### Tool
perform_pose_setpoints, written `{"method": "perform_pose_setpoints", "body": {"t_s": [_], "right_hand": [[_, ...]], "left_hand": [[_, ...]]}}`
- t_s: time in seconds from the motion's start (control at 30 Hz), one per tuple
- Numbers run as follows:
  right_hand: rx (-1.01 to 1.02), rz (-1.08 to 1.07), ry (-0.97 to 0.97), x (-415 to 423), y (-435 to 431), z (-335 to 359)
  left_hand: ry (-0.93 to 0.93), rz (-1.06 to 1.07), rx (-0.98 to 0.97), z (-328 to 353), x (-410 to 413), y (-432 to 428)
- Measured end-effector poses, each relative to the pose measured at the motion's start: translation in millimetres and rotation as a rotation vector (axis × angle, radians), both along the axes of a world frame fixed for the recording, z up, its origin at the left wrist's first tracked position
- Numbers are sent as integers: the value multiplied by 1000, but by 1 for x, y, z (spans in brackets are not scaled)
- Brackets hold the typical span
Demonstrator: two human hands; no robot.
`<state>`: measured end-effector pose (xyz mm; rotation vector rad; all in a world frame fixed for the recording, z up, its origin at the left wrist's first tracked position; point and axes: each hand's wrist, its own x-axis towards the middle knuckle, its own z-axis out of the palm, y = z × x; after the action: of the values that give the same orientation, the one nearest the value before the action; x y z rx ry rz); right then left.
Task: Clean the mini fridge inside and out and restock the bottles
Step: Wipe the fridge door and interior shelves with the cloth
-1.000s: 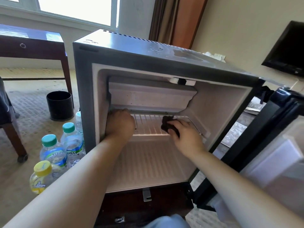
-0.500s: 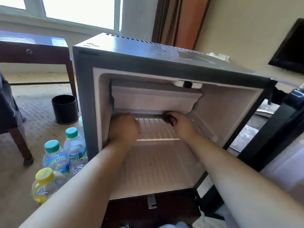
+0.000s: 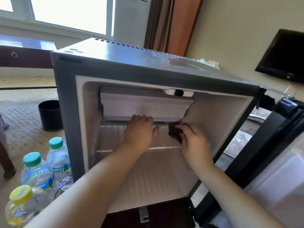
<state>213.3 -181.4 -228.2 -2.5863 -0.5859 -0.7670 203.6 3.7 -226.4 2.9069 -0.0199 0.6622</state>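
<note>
1. Fridge (image 3: 131, 63) stands open.
2. Right hand (image 3: 194, 145) pinches a dark cloth (image 3: 174, 133) at the shelf's (image 3: 111, 134) right rear.
3. Left hand (image 3: 139, 134) rests on the shelf; fingertips hidden, grip cannot be told.
4. Bottles (image 3: 37, 175) stand left of the fridge.

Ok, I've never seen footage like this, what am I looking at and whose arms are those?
There is no machine here. The picture comes from a camera worn on a person's head, so the two bare arms are that person's own. They reach into a grey mini fridge whose black door stands open on the right. The left hand rests on the white wire shelf inside; the right hand grips a dark brown cloth at the shelf's right end. On the carpet left of the fridge stand two teal-capped clear plastic bottles and one yellow-capped bottle, with a round black bin behind them.
</note>
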Motion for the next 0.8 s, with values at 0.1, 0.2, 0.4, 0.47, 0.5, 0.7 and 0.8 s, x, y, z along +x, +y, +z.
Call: {"method": "perform_pose_setpoints", "body": {"t_s": [0.1,0.2,0.4,0.47,0.5,0.7,0.8], "right_hand": [[41,-19,88,13,4,0],[-240,23,357,35,5,-4],[-226,56,355,77,28,3],[-196,21,331,71,30,1],[-169,13,310,64,28,0],[-33,48,146,-6,-11,-15],[4,87,146,-19,-24,-18]], "left_hand": [[71,56,-166,-13,12,-7],[99,86,-137,-19,15,-7],[65,101,-112,-18,12,-10],[52,106,-113,-16,7,-12],[51,99,-119,-15,7,-13],[73,117,-46,-13,7,-13],[98,107,1,-12,6,-14]]}}
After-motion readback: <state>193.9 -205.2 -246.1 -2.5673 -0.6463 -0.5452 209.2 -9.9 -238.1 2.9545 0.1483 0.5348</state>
